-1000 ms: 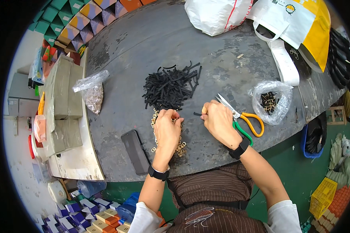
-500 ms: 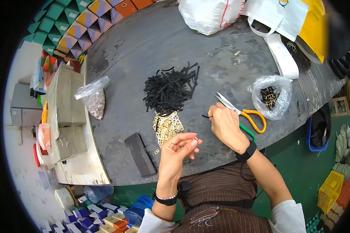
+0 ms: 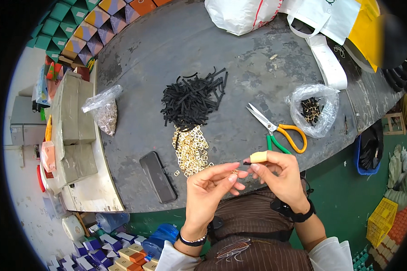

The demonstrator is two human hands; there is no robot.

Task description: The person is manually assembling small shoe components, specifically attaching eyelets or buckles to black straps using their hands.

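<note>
My left hand (image 3: 211, 187) pinches a small gold buckle (image 3: 234, 171) between thumb and forefinger. Close beside it, my right hand (image 3: 280, 178), with yellow tape round one finger, grips a short black strap (image 3: 247, 163). The strap's end is near the buckle; whether they touch I cannot tell. Beyond my hands lies a heap of gold buckles (image 3: 191, 149), its far end against a pile of black straps (image 3: 190, 101). Scissors (image 3: 270, 127) with orange and green handles rest partly opened past my right hand.
A black phone (image 3: 158, 177) lies left of the buckles. Further left is a clear bag of small pieces (image 3: 107, 118). On the right stands an opened plastic bag (image 3: 328, 119) holding buckled straps. White bags (image 3: 239, 16) sit at the table's far side.
My right hand has come back from beside the scissors toward my left hand, bringing the black strap near the buckle. My left hand still pinches the buckle.
</note>
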